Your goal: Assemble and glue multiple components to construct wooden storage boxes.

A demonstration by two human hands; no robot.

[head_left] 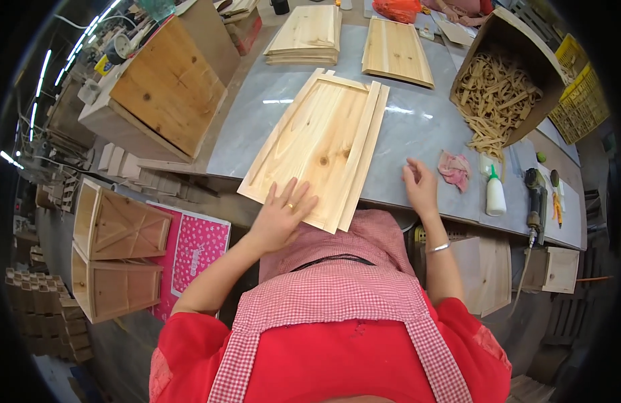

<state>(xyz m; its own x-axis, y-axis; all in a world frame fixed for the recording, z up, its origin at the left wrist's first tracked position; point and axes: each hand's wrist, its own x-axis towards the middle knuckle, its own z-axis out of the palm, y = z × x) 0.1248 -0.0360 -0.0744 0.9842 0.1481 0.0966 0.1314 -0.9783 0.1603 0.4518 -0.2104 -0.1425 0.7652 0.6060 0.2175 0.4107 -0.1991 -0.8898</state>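
Note:
A tapered wooden panel [310, 144] with strips along its edges lies slanted on the grey tabletop, its near end reaching past the front edge. A second board shows along its right side. My left hand [283, 211] rests flat on the panel's near left part, fingers spread, a ring on one finger. Over the front edge, to the right of the panel, my right hand [420, 185] hangs with loosely bent fingers and nothing visible in them. A crumpled pink cloth [454, 170] is just to its right.
Stacked panels [303, 33] and another panel [397, 52] lie at the back. A box of wood strips [495, 87] stands far right. Nearer are a white glue bottle [496, 195] and a power tool [534, 201]. Wooden boxes [119, 252] sit low left; a large wooden box [169, 87] stands upper left.

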